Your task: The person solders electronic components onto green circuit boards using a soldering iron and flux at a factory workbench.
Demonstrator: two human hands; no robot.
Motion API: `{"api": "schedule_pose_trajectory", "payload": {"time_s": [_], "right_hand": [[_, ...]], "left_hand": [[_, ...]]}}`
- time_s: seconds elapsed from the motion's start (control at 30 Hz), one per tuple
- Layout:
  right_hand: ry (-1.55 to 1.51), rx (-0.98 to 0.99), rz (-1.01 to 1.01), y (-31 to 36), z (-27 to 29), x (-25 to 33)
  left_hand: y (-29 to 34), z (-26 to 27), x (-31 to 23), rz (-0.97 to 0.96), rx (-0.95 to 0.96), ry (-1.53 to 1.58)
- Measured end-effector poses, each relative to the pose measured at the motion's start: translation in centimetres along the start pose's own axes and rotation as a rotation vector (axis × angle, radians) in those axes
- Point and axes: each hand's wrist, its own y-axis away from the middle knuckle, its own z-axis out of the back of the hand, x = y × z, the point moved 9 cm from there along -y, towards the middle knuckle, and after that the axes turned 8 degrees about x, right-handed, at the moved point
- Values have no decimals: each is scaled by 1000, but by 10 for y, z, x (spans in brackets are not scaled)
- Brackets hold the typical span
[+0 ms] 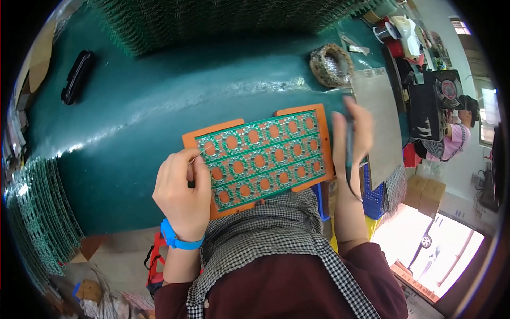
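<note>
At the green bench (143,117), a circuit-board panel (269,158) looks mid-work, what's done too small to tell. Left hand (178,186) pinches a thin metal piece (203,151); right hand (362,133) grips a blurred tool (349,144).

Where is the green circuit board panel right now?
In the head view, the green panel is at the centre, in the orange frame between the left hand and the right hand.

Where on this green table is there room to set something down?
Bare green tabletop lies between the black object and the orange frame. Crowded: stacked green boards along the far edge, tape roll and grey plate at right.
</note>
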Motion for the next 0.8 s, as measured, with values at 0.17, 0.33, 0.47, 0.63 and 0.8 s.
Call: {"api": "schedule_pose_trajectory", "payload": {"time_s": [0.17,0.33,0.47,0.63,0.8], "right_hand": [[-392,-66,-176,29,16,6],[-712,170,-17,32,7,71],[-643,201,222,17,-6,105],[-602,236,245,19,-16,115],[-538,292,206,23,-22,117]], "left_hand": [[-3,3,3,34,13,33],[0,-6,7,22,38,63],[-1,-6,4,-19,35,7],[-1,-10,3,9,66,16],[-2,-12,4,5,78,0]]}}
